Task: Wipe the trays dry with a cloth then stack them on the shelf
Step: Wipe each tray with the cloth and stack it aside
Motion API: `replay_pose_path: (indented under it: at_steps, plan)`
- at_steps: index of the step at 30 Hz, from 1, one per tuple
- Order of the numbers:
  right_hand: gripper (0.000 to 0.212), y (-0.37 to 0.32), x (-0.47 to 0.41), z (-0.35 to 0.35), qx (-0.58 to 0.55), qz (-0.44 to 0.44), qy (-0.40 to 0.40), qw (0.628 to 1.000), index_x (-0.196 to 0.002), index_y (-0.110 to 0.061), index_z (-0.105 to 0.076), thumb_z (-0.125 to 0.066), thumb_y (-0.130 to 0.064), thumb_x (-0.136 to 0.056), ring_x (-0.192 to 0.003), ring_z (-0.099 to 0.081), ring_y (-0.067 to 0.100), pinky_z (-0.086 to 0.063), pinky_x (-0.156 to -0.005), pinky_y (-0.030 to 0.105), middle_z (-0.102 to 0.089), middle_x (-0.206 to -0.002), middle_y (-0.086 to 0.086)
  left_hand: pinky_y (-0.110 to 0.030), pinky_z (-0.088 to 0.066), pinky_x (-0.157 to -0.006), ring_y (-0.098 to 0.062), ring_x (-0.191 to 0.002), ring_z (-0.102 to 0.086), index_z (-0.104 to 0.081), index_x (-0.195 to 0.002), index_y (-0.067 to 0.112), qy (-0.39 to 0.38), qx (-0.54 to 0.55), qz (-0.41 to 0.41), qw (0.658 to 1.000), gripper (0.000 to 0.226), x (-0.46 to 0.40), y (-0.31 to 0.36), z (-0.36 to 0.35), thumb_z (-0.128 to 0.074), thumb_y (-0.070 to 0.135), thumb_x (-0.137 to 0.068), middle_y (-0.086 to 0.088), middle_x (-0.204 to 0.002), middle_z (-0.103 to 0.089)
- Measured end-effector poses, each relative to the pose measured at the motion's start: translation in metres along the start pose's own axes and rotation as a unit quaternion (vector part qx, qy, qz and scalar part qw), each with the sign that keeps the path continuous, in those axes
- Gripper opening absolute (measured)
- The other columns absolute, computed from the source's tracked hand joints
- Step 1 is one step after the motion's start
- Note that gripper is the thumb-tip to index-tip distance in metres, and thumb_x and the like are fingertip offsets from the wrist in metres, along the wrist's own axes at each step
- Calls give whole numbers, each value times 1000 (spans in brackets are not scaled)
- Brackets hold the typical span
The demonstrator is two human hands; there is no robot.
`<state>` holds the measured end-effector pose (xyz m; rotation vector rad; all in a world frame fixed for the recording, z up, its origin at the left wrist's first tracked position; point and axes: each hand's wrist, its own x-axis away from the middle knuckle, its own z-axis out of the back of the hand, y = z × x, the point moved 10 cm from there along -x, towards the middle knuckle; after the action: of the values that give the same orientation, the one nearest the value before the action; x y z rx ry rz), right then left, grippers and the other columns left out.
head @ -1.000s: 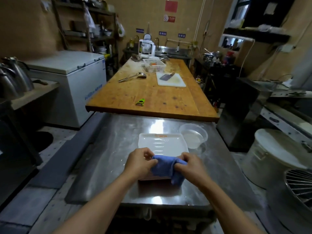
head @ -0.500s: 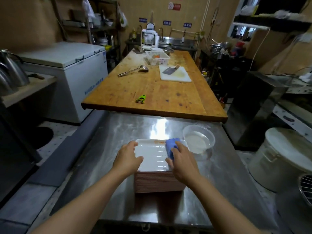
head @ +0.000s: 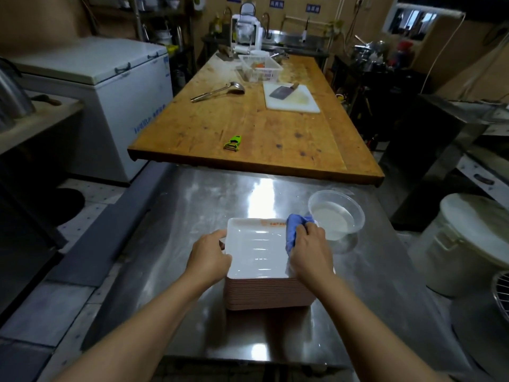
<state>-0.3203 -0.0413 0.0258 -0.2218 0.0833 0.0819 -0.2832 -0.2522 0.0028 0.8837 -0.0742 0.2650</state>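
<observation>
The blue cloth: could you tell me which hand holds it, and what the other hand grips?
Right hand grips the bunched blue cloth; left hand holds the top tray by its left rim.

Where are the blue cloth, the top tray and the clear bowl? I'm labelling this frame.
blue cloth (head: 292,230): head view, bunched part above the fingers.
top tray (head: 256,244): head view, bare white floor.
clear bowl (head: 355,206): head view, right rim.

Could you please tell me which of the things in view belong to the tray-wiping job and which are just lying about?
Part of the job:
- stack of trays
- top tray, steadied by the left hand
- blue cloth, gripped by the right hand

Just lying about:
- clear bowl
- green peeler
- ladle
- cleaver on the cutting board
- white basket
</observation>
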Motion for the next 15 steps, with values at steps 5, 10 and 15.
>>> replay_pose_path:
  at_steps: [5, 10, 15]
  plan:
    - [48, -53, 4, -17, -19, 35, -9, 999, -130, -10, -41, -55, -15, -85, -123, -34, 27, -40, -88, 31, -32, -140, 9, -34, -55, -70, -19, -78, -58, -63, -119, 23, -15, 64, -2, 998, 52, -4, -6, 0, -61, -4, -74, 3, -85, -59]
    - [49, -120, 2, -30, -29, 131, -38, 990, -124, -10, -48, -64, -16, -79, -120, -37, 29, -39, -75, 29, -35, -136, 12, -38, -54, -69, -23, -73, -60, -61, -120, 21, -24, 87, 1, 996, 51, -4, -8, -1, -68, 2, -73, 9, -76, -54]
    - [28, -115, 20, -21, -84, 170, -68, 979, -114, -7, -63, -54, -11, -87, -120, -41, 27, -45, -85, 34, -44, -133, 8, -44, -54, -73, -24, -78, -57, -58, -120, 31, -67, 110, 24, 991, 57, -2, -15, -9, -59, -4, -76, 4, -73, -50]
